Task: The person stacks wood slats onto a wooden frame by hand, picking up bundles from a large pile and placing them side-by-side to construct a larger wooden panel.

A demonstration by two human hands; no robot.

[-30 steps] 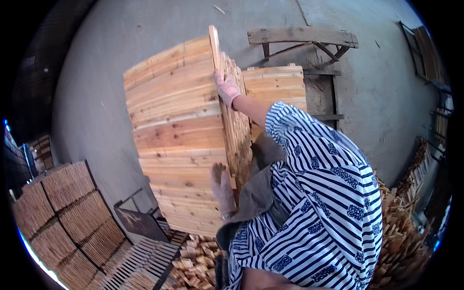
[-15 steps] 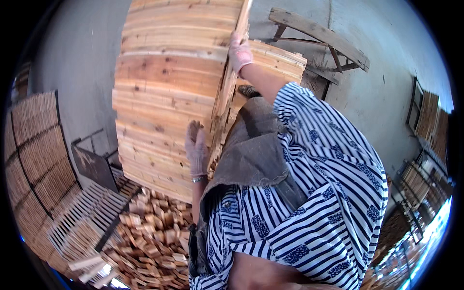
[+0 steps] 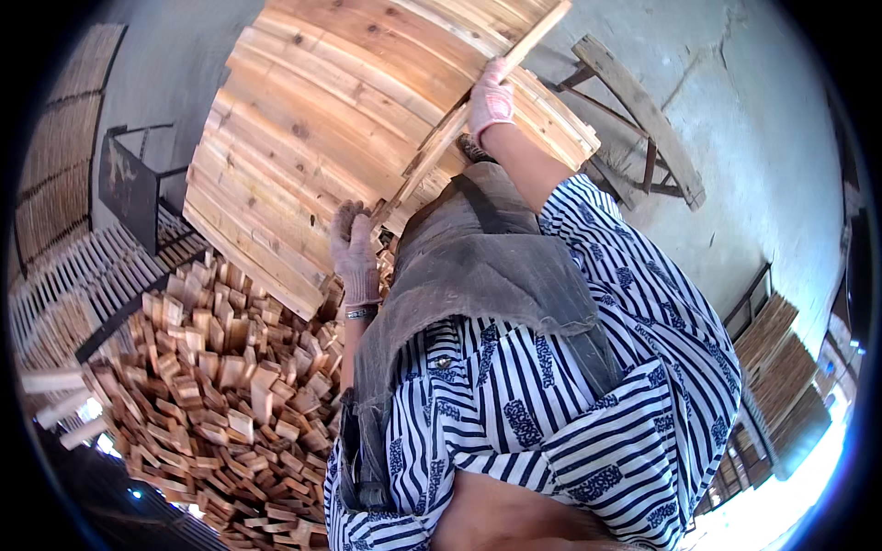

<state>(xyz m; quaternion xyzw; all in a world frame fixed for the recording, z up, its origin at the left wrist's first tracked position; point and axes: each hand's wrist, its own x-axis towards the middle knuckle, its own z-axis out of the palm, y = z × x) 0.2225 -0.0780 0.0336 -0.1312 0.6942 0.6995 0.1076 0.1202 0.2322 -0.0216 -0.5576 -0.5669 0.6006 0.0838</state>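
Note:
A broad panel of joined pale wooden slats (image 3: 303, 138) stretches out in front of me, slanting from upper right to lower left. My right hand (image 3: 491, 99), in a pinkish-white work glove, is closed round its raised near edge, where a thin strip runs along. Lower down that edge is my left hand (image 3: 356, 257), in a dirty glove, its fingers extended upward and a little apart. Whether it presses on the wood cannot be made out. Behind my right hand lies more slatted wood (image 3: 551, 115), partly hidden by the panel and my arm.
A large heap of small wood offcuts (image 3: 239, 386) lies at lower left. Beyond it stand a slatted rack (image 3: 73, 280) with a dark metal frame (image 3: 129, 188) and bundled sticks (image 3: 57, 138). A wooden bench (image 3: 638, 115) is at far right; more stacked wood (image 3: 772, 358) is at right.
The view has turned, and the panel now lies more slanted, with its far end further right. My right hand keeps its grip on the edge. More of the offcut heap shows.

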